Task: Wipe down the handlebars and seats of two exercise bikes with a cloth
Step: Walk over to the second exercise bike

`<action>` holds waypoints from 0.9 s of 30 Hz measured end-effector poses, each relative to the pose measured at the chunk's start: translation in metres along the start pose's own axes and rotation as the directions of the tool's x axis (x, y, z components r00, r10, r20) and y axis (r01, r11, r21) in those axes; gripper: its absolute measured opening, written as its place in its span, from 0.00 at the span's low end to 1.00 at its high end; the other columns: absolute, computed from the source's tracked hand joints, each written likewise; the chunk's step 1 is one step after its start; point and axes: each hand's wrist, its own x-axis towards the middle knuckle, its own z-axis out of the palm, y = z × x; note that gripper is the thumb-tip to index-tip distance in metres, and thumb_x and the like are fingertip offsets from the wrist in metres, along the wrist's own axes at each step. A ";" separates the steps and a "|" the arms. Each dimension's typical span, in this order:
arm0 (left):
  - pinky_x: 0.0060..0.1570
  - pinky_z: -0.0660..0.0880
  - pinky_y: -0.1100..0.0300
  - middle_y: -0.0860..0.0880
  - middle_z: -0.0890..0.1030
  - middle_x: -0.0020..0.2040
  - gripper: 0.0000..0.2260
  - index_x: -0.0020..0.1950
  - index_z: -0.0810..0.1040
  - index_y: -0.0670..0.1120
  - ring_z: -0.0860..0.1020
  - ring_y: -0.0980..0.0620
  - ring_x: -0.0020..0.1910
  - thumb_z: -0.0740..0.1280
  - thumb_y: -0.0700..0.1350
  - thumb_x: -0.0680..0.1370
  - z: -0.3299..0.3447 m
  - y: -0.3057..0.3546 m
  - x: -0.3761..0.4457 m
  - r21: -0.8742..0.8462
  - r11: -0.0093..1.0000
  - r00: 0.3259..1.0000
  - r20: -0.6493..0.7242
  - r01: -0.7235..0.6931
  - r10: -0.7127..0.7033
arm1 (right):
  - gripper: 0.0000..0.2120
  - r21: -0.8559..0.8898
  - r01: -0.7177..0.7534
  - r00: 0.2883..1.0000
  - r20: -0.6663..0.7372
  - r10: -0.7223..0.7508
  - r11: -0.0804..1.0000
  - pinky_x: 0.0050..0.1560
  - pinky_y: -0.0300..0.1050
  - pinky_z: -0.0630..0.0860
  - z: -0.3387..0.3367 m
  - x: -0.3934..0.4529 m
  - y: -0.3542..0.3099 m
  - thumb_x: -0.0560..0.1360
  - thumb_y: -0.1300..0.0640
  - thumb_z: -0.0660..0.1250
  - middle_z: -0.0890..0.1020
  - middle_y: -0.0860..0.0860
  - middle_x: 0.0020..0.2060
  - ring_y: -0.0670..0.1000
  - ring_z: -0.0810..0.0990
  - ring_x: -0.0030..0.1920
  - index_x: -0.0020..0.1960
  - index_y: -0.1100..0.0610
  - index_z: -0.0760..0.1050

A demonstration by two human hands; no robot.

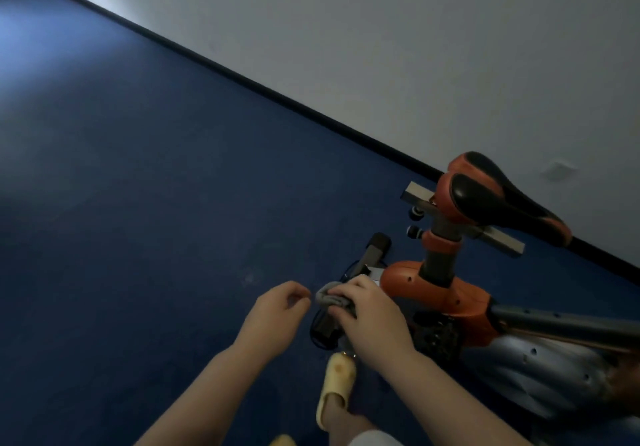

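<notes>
**Cloth in hand, saddle waiting at two o'clock**

We see the right hand (367, 310) curled around a bunched grey cloth (327, 298), pinching it between thumb and fingers low in the view, at about five o'clock. The left hand (277, 310) hovers just beside it at the nine o'clock side, fingers loosely curled and holding nothing. The cloth sits in front of a dark part of the bike; whether it touches that part, we cannot tell.

The seat (498, 199) of the exercise bike (446, 293) stands up and away at two o'clock, well apart from the cloth. The handlebars are not clearly in view.

To do this step well, we judge it best to open the wad into a flat pad, so more fabric meets the surface, and steady the frame with the free hand while wiping.

The cloth looks soft and crumpled. The saddle is a long, narrow-nosed shape, smooth black padding edged in orange, with a slight sheen. The bike's shell is glossy orange plastic, and its post is dark metal. The floor (138, 203) is matte blue.
</notes>
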 end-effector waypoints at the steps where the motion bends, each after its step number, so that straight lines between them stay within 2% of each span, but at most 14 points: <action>1: 0.48 0.72 0.63 0.59 0.79 0.50 0.06 0.53 0.77 0.56 0.76 0.60 0.51 0.63 0.49 0.78 -0.002 0.002 0.010 0.001 1.000 1.000 0.002 0.001 -0.001 | 0.09 -0.009 -0.003 1.000 0.001 0.003 1.000 0.43 0.38 0.72 -0.003 0.011 0.004 0.75 0.49 0.66 0.72 0.41 0.46 0.42 0.73 0.45 0.54 0.43 0.77; 6: 0.47 0.73 0.63 0.59 0.79 0.50 0.06 0.53 0.78 0.56 0.76 0.60 0.51 0.63 0.50 0.78 -0.021 0.020 0.066 0.022 0.999 0.999 -0.035 0.024 -0.024 | 0.09 -0.025 -0.040 0.999 0.019 0.040 0.999 0.46 0.40 0.73 -0.020 0.075 0.026 0.75 0.50 0.67 0.72 0.43 0.46 0.44 0.74 0.46 0.55 0.46 0.78; 11: 0.44 0.71 0.67 0.59 0.79 0.50 0.06 0.52 0.77 0.57 0.76 0.61 0.51 0.63 0.50 0.78 -0.043 0.041 0.128 -0.003 1.000 0.995 -0.101 0.016 -0.016 | 0.08 -0.038 -0.040 0.999 0.025 0.041 0.999 0.41 0.35 0.68 -0.038 0.143 0.044 0.75 0.48 0.67 0.71 0.41 0.46 0.42 0.73 0.45 0.54 0.44 0.77; 13: 0.45 0.70 0.68 0.59 0.79 0.50 0.05 0.52 0.77 0.57 0.76 0.61 0.52 0.64 0.49 0.78 -0.050 0.047 0.150 -0.028 0.999 0.993 -0.118 0.019 -0.022 | 0.08 -0.058 -0.042 0.998 0.040 0.044 0.997 0.43 0.37 0.70 -0.044 0.171 0.047 0.75 0.48 0.66 0.71 0.42 0.45 0.43 0.73 0.45 0.54 0.44 0.77; 18: 0.46 0.71 0.66 0.58 0.79 0.50 0.05 0.51 0.78 0.57 0.77 0.61 0.51 0.64 0.49 0.77 -0.066 0.048 0.198 -0.037 0.997 0.993 -0.097 0.065 -0.068 | 0.07 -0.068 -0.055 0.997 0.047 0.058 0.996 0.41 0.36 0.68 -0.047 0.224 0.050 0.75 0.48 0.66 0.70 0.41 0.44 0.41 0.72 0.43 0.53 0.44 0.77; 21: 0.47 0.71 0.66 0.58 0.79 0.52 0.06 0.54 0.77 0.55 0.76 0.61 0.51 0.63 0.49 0.78 -0.080 0.046 0.245 -0.028 0.996 0.993 -0.084 0.081 -0.083 | 0.08 -0.064 -0.085 0.995 0.056 0.088 0.994 0.43 0.38 0.71 -0.041 0.266 0.054 0.75 0.48 0.66 0.71 0.40 0.44 0.41 0.73 0.43 0.53 0.44 0.77; 27: 0.51 0.74 0.63 0.59 0.79 0.53 0.08 0.56 0.77 0.55 0.77 0.60 0.53 0.61 0.50 0.78 -0.131 0.063 0.353 0.091 0.996 0.998 0.064 -0.023 0.017 | 0.09 -0.039 -0.276 0.961 -0.031 0.275 0.960 0.43 0.38 0.71 -0.031 0.354 0.051 0.76 0.48 0.65 0.71 0.41 0.46 0.42 0.74 0.44 0.56 0.47 0.77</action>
